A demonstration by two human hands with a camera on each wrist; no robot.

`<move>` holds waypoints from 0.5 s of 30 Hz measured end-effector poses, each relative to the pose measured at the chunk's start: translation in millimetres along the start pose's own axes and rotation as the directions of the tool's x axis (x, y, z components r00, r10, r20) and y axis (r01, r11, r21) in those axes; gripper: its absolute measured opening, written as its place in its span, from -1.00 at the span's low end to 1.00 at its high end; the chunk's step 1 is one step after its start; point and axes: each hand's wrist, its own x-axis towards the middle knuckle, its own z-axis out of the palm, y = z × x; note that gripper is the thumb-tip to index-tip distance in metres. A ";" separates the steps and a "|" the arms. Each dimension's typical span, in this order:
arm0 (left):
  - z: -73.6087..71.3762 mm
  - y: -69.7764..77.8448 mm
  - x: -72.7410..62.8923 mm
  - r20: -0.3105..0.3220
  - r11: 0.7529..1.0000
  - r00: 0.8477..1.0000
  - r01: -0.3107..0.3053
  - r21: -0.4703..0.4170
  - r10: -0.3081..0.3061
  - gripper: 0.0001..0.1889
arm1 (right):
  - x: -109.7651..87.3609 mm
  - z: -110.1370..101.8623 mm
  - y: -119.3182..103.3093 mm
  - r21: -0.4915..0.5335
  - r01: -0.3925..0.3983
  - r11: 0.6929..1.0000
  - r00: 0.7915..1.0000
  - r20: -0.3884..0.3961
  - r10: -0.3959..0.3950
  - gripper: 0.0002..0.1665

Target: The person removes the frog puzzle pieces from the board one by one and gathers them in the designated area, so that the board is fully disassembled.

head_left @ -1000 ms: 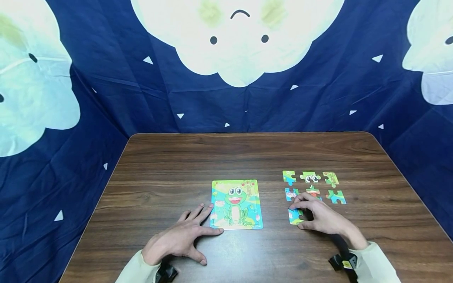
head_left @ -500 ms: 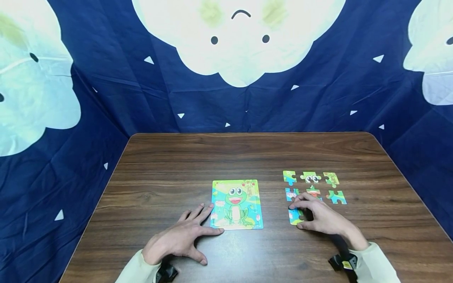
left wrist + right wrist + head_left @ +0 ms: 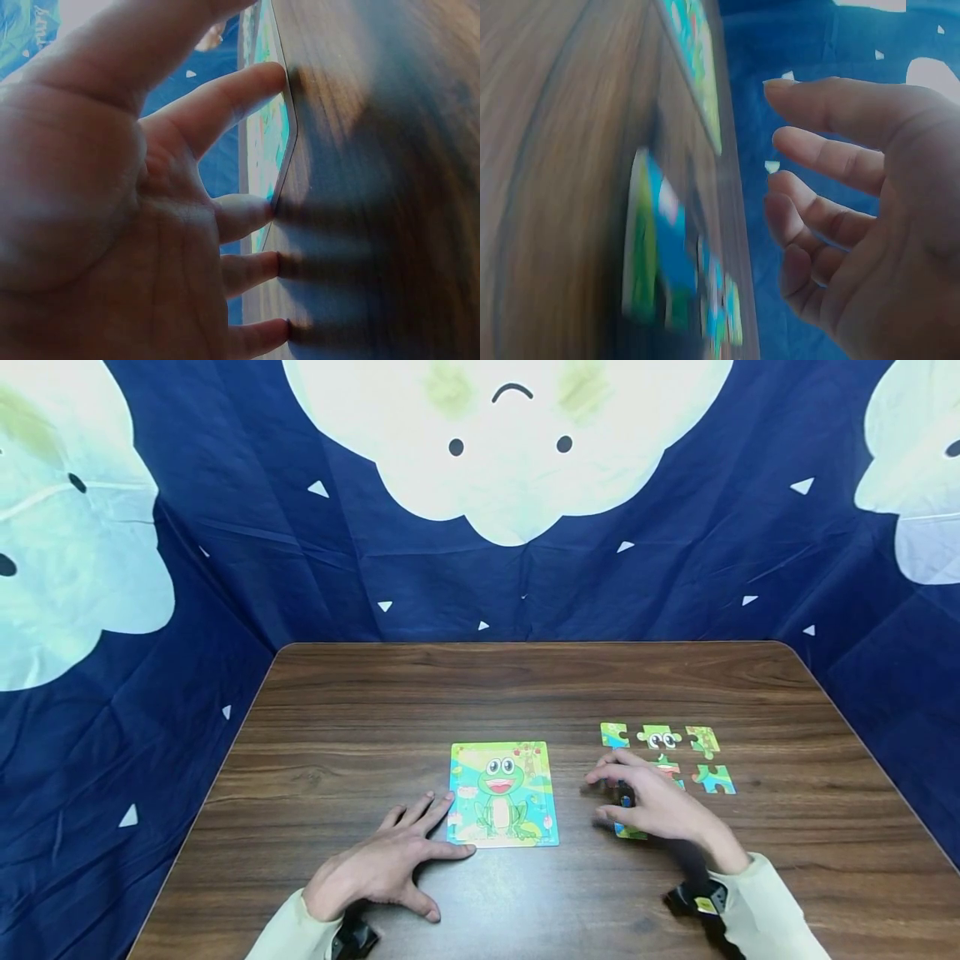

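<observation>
A square frog puzzle board [image 3: 501, 793] lies flat on the table, left of the loose pieces. My left hand [image 3: 378, 867] is spread with straight fingers; its fingertips touch the board's left and front edges. Above the nearest corner puzzle piece [image 3: 631, 833] hovers my right hand [image 3: 663, 800], with thumb and fingers apart and nothing between them. The right wrist view shows that blue-green piece [image 3: 656, 240] lying on the table, apart from the fingers. In the head view the right hand covers most of it and hides the piece behind it.
More puzzle pieces lie in rows beyond the right hand: a green-blue corner [image 3: 613, 733], one with frog eyes [image 3: 660, 738], a tree corner [image 3: 703, 740], a mouth piece [image 3: 667, 767] and a right-side piece [image 3: 715, 779]. The brown wooden table [image 3: 360, 710] meets a blue cloth [image 3: 450, 577] behind.
My right hand has let go of the near corner piece, risen off the table and shifted slightly left and away from me. The left hand and the board stay put.
</observation>
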 end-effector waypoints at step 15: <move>1.0 -0.8 -0.8 -0.015 1.000 1.000 -0.010 0.018 0.011 -0.15 | 52.2 31.2 -46.9 0.064 0.097 0.993 0.989 0.107 -0.104 -0.54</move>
